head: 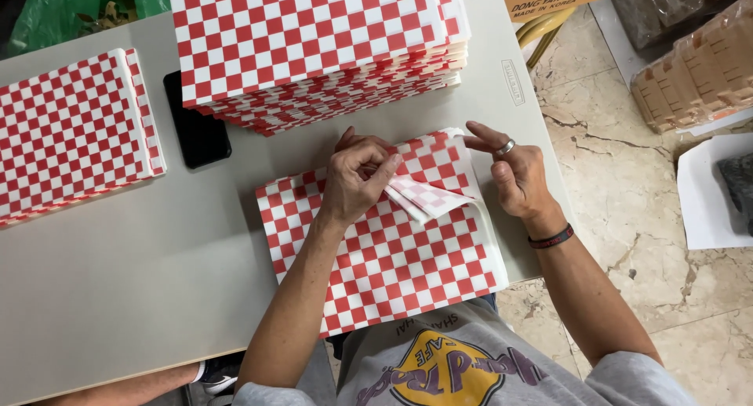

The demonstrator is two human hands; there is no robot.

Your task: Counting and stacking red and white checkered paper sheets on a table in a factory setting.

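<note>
With the left hand pinching the folded corner of the checked paper on the surface, crease flat; the right hand hovers, fingers spread.

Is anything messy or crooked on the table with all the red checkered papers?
A little. The tall stack leans, its lower sheets fanned out unevenly. A black phone is partly tucked under it. The left hand is lifting sheets at a corner of the front pile.
</note>
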